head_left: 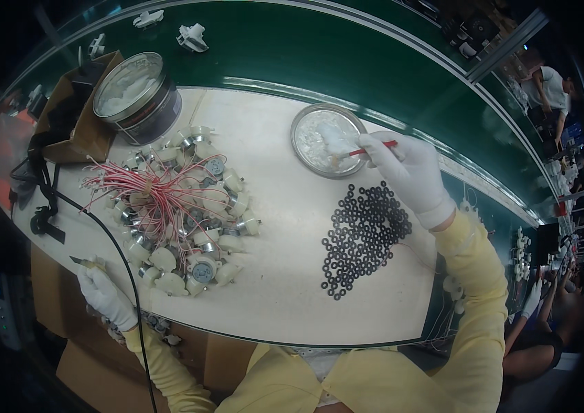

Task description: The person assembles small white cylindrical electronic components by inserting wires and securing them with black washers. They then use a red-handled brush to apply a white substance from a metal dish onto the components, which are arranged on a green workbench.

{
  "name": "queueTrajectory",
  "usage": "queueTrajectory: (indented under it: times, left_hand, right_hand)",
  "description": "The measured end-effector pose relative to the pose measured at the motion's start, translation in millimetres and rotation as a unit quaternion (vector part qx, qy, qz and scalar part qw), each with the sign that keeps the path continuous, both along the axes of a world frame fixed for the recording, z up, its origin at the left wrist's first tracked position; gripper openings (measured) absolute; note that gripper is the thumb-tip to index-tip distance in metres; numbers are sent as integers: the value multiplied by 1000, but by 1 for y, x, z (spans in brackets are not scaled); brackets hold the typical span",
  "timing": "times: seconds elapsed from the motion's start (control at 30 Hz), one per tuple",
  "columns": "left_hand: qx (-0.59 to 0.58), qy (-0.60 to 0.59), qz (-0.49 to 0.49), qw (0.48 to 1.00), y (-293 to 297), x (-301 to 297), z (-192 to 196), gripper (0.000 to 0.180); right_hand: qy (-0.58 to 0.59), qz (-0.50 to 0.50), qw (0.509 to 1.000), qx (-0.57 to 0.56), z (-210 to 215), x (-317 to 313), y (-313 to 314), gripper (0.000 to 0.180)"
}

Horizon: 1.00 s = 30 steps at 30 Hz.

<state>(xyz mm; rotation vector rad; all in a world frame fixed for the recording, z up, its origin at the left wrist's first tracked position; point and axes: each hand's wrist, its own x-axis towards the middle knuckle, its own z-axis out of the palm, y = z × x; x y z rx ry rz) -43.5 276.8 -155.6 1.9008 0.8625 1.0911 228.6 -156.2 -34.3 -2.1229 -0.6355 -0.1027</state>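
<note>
My right hand [407, 172], in a white glove, pinches a thin red-handled brush [381, 146]. The brush's tip is down in white grease [336, 138] in a shallow round metal lid [303, 157]. Many small black rings [364, 237] lie in a loose patch just below that hand. Down at the table's left front edge, my gloved left hand [106, 296] has its fingers closed round a small piece [85, 263], too indistinct to name. To its right is a heap of small cream and metal motors [202, 270], with a bundle of pink and white wires [147, 189] spread over it.
An open tin [157, 113] of white grease stands at the back left, beside a cardboard box [96, 141]. A black cable [116, 241] crosses near my left arm. Behind the white table [285, 275] runs a green conveyor belt [271, 48] carrying white parts [192, 38]. Other people work at far right.
</note>
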Motion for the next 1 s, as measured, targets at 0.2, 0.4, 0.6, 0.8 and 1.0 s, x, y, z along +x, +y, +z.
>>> queueTrajectory:
  times: [0.2,0.4,0.6,0.8,1.0]
  left_hand:
    - [7,-16,-10,1000,-1,0,0,30]
    - [22,-8,-17,1000,3,2,-2,30]
    - [133,150,88,976,-2,-1,12,35]
    - [197,125,56,971,38,-12,-14,36]
    - [255,225,32,940,63,-19,-9,38]
  right_hand:
    - [5,21,999,-44,10,-3,16,23]
    - [77,-4,997,-23,24,-9,-12,24]
    - [122,-76,980,135,64,-52,-104,25]
    - [71,-274,954,104,75,-119,-217,29]
    - [78,-330,937,85,42,-151,-264,28]
